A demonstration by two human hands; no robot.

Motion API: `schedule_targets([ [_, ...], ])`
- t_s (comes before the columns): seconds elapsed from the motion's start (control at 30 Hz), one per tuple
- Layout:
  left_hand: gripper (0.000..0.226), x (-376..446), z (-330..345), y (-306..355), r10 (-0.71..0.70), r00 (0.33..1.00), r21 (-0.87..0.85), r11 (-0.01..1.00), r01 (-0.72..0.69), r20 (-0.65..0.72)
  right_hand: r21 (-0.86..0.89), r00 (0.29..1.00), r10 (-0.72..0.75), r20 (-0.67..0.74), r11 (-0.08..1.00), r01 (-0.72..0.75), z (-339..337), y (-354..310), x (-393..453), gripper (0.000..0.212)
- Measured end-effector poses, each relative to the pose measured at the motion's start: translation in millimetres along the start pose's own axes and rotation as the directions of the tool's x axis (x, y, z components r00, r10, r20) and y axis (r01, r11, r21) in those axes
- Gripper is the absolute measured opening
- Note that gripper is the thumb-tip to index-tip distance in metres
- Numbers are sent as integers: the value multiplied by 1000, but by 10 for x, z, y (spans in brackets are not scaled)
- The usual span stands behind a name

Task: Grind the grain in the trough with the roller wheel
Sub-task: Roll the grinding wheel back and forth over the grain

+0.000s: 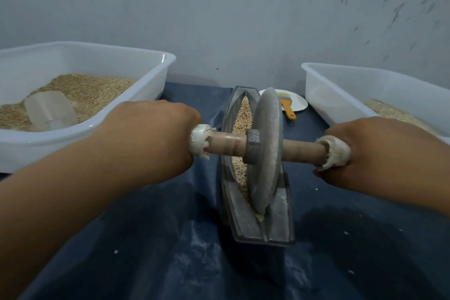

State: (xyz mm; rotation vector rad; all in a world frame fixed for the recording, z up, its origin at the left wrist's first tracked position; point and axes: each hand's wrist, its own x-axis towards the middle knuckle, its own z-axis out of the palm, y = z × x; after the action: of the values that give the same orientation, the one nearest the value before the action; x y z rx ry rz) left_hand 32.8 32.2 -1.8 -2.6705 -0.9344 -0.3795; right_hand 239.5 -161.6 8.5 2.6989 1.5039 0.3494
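Roller wheel (266,151) stands on edge in the metal trough (280,217), near its front end, at the middle of the blue sheet (146,251). Grain (243,114) fills the trough behind the wheel. Left hand (148,139) and right hand (360,153) each grip one cloth-wrapped end of the wooden axle (226,145), fingers curled round it. White bins (155,85) of grain flank the trough at the sheet's left and right edges.

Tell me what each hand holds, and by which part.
Both hold the roller wheel by its wooden axle: the left hand grips the wrapped left end, the right hand the wrapped right end. The wheel stands in the trough.
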Motion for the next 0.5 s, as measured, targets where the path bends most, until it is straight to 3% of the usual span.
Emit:
schedule_targets([
  [0.13,18,196,155,41,10,1000,7,1000,-10,-25,10,998,39,40,999,-40,161,-11,161,20],
  [0.3,13,619,282,80,43,999,-23,999,-44,-23,73,994,88,67,993,-93,427,44,552,21],
  [0.5,12,964,387,73,54,998,-20,998,-54,-29,70,995,83,-51,994,-80,611,171,941,21],
])
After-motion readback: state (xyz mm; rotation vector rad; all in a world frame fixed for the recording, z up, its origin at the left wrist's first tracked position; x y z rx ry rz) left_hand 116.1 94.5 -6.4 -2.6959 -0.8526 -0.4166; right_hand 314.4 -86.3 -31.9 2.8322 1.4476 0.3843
